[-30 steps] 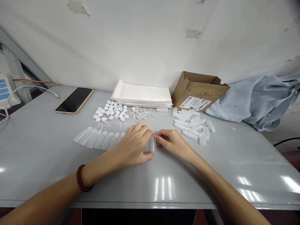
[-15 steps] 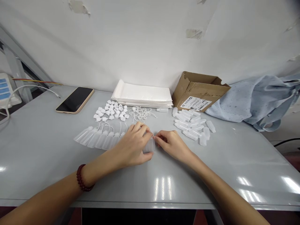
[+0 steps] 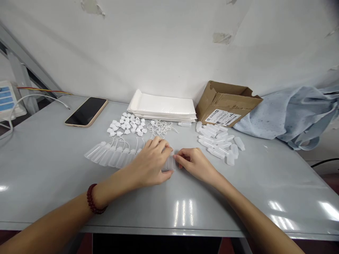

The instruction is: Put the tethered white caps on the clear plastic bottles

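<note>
My left hand (image 3: 149, 164) is curled over the right end of a row of small translucent plastic bottles (image 3: 113, 157), its thumb below and fingertips above a bottle (image 3: 171, 163) at that end. Close on the right, my right hand (image 3: 197, 163) has thumb and index finger pinched together by the bottle's upper part. Whatever lies in that pinch is too small to make out. White cords (image 3: 124, 141) stick up from the necks of several bottles in the row. My left palm hides part of the row.
Behind the row lie white caps (image 3: 128, 124) and a tangle of white cords (image 3: 164, 127). Loose bottles (image 3: 218, 141) are heaped on the right, before a cardboard box (image 3: 233, 106) and a light blue cloth bag (image 3: 272, 116). White envelopes (image 3: 166, 104) and a phone (image 3: 87, 112) are farther back.
Both hands stay almost where they were, around the same bottle. The whole view has shifted very slightly.
</note>
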The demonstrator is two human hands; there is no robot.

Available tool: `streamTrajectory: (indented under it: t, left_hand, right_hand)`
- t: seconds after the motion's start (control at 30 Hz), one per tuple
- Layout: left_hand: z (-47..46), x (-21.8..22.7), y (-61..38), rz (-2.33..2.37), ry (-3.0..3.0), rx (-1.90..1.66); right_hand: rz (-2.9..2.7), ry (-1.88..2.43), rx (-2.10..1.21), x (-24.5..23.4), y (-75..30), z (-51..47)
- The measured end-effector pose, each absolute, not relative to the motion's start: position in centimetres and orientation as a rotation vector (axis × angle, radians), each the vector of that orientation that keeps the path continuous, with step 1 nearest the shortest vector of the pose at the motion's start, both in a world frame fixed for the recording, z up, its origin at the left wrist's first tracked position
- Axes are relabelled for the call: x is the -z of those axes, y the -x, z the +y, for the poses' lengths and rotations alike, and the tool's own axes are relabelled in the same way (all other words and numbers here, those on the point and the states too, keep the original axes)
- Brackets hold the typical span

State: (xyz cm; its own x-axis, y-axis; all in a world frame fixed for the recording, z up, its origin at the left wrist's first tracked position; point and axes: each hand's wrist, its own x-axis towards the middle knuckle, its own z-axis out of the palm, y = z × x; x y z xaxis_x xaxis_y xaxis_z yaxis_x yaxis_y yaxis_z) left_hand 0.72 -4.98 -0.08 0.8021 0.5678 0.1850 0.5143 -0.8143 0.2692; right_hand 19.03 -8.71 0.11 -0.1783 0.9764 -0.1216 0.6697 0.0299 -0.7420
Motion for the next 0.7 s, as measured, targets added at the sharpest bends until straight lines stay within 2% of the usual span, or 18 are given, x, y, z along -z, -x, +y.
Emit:
streamTrajectory:
  t: [0.7]
  left_hand:
    - [-3.0,-1.4,0.9,0.995,-2.669,-0.718]
  right_hand:
    - [-1.910,1.686,-0.930,-0.8,-19.4,-8.6]
